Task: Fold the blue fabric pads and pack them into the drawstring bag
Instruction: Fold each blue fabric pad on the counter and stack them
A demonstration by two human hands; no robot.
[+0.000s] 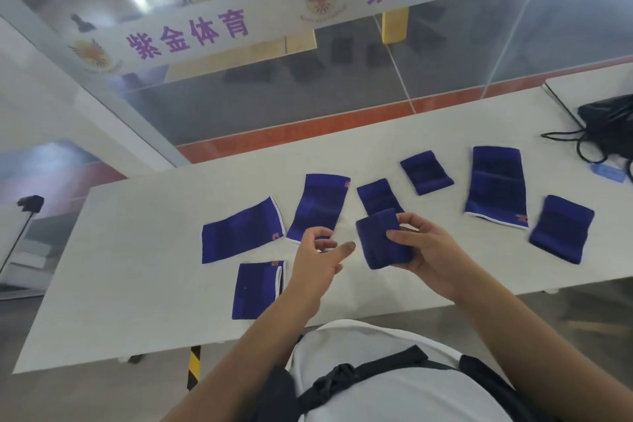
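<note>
At centre frame, just above the table [137, 284], the right hand [431, 253] has its grip closed around a small blue pad [380, 243], seemingly folded, while the left hand [313, 267] hangs loose-fingered and empty beside it. With the drawstring bag [609, 127] away at the right edge, a one-handed carry could let the pad spring open.

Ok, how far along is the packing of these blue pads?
Barely begun. Nothing looks packed: the bag lies far right on the table, its inside hidden. In hand: the right hand grips one small pad, with the left hand open beside it. Left: seven pads lie on the table, yet to be bagged.
</note>
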